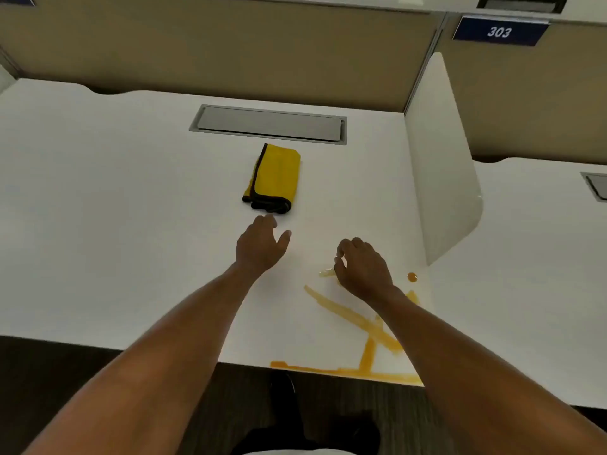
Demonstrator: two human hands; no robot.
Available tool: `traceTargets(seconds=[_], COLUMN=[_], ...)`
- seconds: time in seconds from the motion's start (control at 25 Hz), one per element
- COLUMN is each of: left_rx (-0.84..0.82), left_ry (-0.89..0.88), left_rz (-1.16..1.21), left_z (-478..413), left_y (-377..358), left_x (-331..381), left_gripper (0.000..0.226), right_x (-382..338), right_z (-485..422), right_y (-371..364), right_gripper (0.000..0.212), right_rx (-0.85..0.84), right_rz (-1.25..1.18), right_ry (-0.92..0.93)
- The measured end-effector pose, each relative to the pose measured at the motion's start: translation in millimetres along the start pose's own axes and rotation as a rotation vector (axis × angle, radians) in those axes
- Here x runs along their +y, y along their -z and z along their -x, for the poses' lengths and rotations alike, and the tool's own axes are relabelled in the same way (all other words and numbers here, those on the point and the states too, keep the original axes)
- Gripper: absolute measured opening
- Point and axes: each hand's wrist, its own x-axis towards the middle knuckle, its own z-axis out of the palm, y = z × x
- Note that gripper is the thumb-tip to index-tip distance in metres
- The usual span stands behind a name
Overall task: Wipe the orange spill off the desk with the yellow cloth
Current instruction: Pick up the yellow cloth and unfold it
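Note:
A folded yellow cloth [276, 177] with dark trim lies on the white desk [115, 208], just in front of the grey cable hatch. My left hand [261, 246] hovers a short way in front of the cloth, fingers spread, holding nothing. My right hand [363, 269] is over the desk's right part with curled fingers, empty, above the upper end of the orange spill [348, 315]. The spill runs in crossing streaks toward the front edge, with a separate orange drop [412, 277] near the divider. My right forearm hides part of the streaks.
A grey cable hatch [269, 123] is set into the desk behind the cloth. A white divider panel [440, 159] stands along the desk's right side. Beige partition walls close off the back. A neighbouring desk lies to the right, under a blue sign reading 303 [499, 31].

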Motion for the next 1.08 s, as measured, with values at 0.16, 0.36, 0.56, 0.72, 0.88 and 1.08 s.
traceTargets(seconds=[0.16, 0.36, 0.56, 0.72, 0.88, 1.08], left_rx=[0.082, 0.075, 0.028, -0.035, -0.038, 0.038], left_ry=[0.231, 0.453, 0.551, 0.596, 0.525, 0.318], left_rz=[0.236, 0.418, 0.38, 0.316, 0.222, 0.382], left_z=[-41, -83, -114, -132, -137, -136], left_y=[8, 6, 5, 9, 11, 36], left_x=[-10, -13, -19, -22, -21, 3], left_gripper=[0.056, 0.063, 0.066, 0.071, 0.043, 0.023], right_x=[-15, -40, -57, -64, -67, -72], right_z=[-21, -47, -60, -62, -61, -73], right_y=[-8, -20, -22, -25, -26, -12], right_gripper=[0.027, 0.029, 0.028, 0.028, 0.027, 0.036], right_rx=[0.001, 0.015, 0.058, 0.047, 0.054, 0.142], right_rz=[-0.093, -0.186, -0.28, -0.314, -0.333, -0.46], right_ry=[-0.074, -0.136, -0.146, -0.164, -0.17, -0.201])
